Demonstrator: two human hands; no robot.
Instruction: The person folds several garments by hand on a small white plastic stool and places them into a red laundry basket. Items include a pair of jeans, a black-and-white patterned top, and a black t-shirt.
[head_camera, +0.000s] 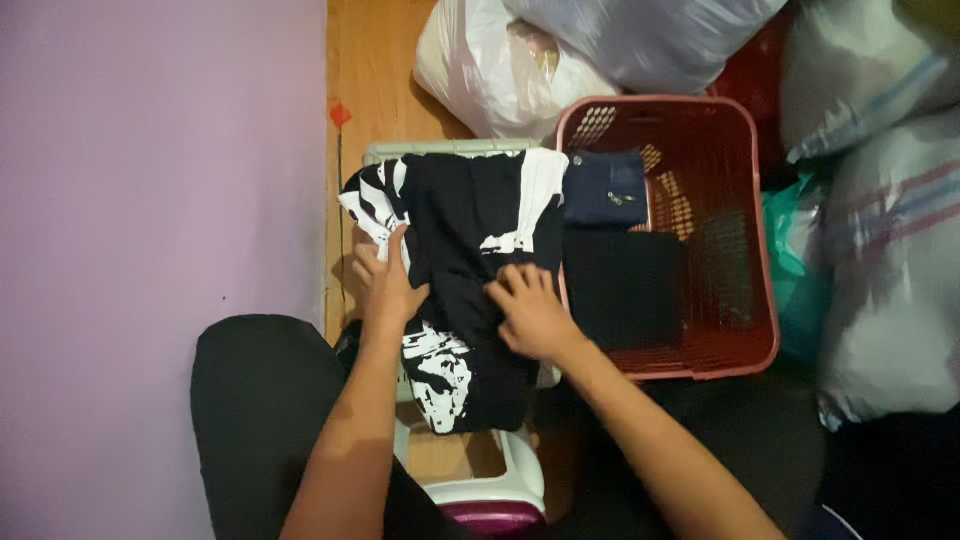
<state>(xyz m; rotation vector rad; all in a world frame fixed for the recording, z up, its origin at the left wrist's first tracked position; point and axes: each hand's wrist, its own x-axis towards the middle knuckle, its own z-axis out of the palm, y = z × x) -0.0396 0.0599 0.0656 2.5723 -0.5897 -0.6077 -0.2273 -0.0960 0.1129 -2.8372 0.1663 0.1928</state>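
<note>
A black garment with white print (465, 250) lies spread over a pale plastic stool or basket (500, 470) in front of me. My left hand (385, 280) presses on its left edge, fingers gripping the white-printed part. My right hand (530, 310) lies flat on the garment's right side, fingers spread over the black cloth. To the right stands a red plastic laundry basket (745, 200) holding a folded dark blue piece (605, 188) and a folded black piece (625, 290).
A lilac wall (150, 170) runs along the left. Full plastic bags (540, 60) are piled behind the basket, and more striped bags (890, 230) stand at the right. My dark-trousered knee (260, 400) is at lower left on the wooden floor (375, 70).
</note>
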